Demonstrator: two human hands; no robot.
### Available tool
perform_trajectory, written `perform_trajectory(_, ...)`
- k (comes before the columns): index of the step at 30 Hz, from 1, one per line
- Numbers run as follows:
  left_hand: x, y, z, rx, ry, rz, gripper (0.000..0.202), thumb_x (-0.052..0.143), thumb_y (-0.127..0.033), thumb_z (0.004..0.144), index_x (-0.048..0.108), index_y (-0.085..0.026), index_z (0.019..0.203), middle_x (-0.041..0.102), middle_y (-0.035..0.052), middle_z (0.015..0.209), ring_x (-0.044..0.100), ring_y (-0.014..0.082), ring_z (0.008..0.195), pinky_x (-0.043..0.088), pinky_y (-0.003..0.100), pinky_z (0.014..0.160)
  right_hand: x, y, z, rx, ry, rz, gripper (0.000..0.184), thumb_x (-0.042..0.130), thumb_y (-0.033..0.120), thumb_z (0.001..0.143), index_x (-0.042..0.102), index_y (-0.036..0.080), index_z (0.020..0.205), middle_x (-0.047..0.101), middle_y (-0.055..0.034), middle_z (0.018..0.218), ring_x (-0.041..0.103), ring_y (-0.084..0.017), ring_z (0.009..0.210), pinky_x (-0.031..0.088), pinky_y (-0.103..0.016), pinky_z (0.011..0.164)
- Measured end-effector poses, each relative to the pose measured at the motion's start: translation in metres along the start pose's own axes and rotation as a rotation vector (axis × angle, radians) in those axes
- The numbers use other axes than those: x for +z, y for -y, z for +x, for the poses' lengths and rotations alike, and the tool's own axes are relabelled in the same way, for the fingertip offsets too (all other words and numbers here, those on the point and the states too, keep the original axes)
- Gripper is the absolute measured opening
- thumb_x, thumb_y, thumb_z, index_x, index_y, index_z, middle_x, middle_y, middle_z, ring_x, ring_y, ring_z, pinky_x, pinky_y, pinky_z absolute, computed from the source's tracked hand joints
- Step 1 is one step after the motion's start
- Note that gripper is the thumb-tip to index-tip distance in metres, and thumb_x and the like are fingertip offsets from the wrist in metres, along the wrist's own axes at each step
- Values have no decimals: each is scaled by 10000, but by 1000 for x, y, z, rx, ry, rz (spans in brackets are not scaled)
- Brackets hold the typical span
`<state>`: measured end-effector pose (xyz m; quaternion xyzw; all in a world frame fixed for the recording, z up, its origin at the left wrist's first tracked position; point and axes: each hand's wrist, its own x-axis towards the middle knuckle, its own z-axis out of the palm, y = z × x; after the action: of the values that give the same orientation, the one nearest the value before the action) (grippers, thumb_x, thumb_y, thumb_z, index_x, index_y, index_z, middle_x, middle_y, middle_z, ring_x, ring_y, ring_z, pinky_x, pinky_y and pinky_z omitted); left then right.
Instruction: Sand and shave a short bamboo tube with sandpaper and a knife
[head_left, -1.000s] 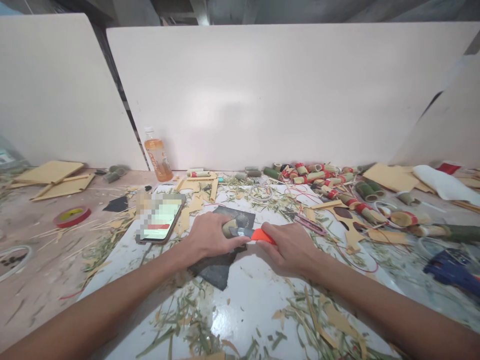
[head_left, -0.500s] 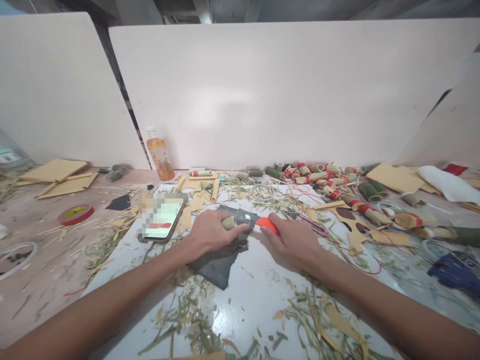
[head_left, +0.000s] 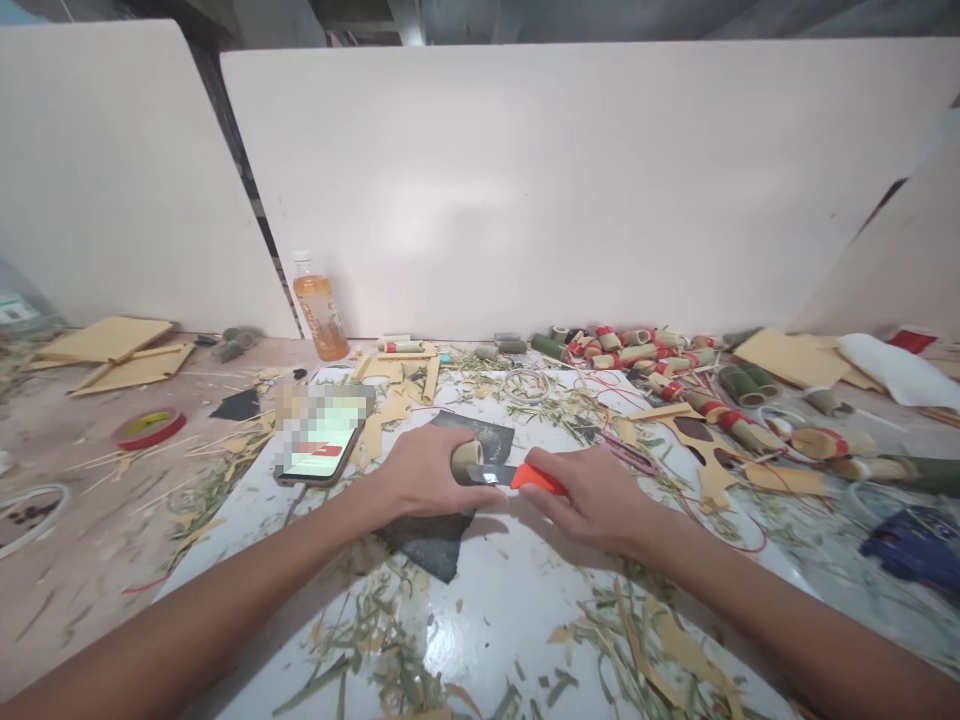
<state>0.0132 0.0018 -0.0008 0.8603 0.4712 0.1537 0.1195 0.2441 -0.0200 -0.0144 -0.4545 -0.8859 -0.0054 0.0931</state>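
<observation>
Left hand (head_left: 427,470) clamped round short bamboo tube (head_left: 463,458); right hand (head_left: 589,490) grips orange-handled knife (head_left: 538,480), blade (head_left: 491,475) at tube's open end, between hands. To my eye, best: tube firm, left thumb (head_left: 480,497) clear of edge.

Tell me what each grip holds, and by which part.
The left grip holds a short bamboo piece around its outer side; the right grip holds a knife by its orange handle.

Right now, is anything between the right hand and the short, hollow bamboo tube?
Just the flat metal blade of the orange-handled knife in the right hand. The left hand grips the bamboo tube, its thumb alongside the blade; nothing else visible is in between.
</observation>
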Motion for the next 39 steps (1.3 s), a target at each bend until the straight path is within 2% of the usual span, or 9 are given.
perform_trajectory(7,5,2,0,59,-16,41,563,508,-759,697,494,-198,649,535,-11,603,447,151,560,258,278,543,-1,0,-3,-42,13,6,398,321,502,958,496,199,770,608,-18,620,507,-155,530,184,-276,525)
perform_trajectory(11,4,2,1,105,13,15,528,515,-706,728,478,-193,604,482,-23,535,409,130,516,242,277,517,-1,2,-4,-44,41,26,405,309,503,959,520,200,794,614,-25,626,494,-154,519,183,-276,522)
perform_trajectory(14,4,2,0,113,13,62,515,508,-680,742,471,-193,578,467,-20,505,404,131,489,234,287,502,0,5,-4,-38,66,34,431,295,525,958,545,200,826,618,-30,628,487,-157,519,182,-276,526)
perform_trajectory(18,4,2,-2,100,20,153,560,459,-729,743,454,-199,562,479,-4,481,433,155,473,214,303,494,0,6,-5,-32,79,38,473,259,557,956,528,202,796,610,-31,615,483,-157,515,176,-274,524)
perform_trajectory(24,7,-2,-3,27,-46,186,579,439,-747,748,448,-198,562,518,6,499,474,173,500,211,297,492,4,7,-5,32,33,-2,399,281,509,958,479,210,784,602,-24,590,483,-161,487,165,-274,509)
perform_trajectory(30,1,0,0,-83,-115,134,565,429,-695,790,493,-193,540,518,0,500,446,150,492,231,289,493,0,-1,-1,236,-104,64,405,256,493,971,442,219,738,538,3,542,455,-156,485,218,-259,520)
perform_trajectory(34,-2,3,1,-54,-46,65,599,491,-781,692,483,-196,563,518,-15,523,424,141,502,231,277,492,-1,-1,-2,135,-83,134,388,281,481,968,434,216,729,518,15,548,431,-141,488,235,-256,531)
perform_trajectory(39,4,3,-1,23,-8,87,573,482,-760,712,481,-198,594,523,-11,549,416,145,515,219,281,512,4,7,-4,39,33,79,414,311,515,953,483,210,733,556,-8,571,436,-145,502,197,-267,521)
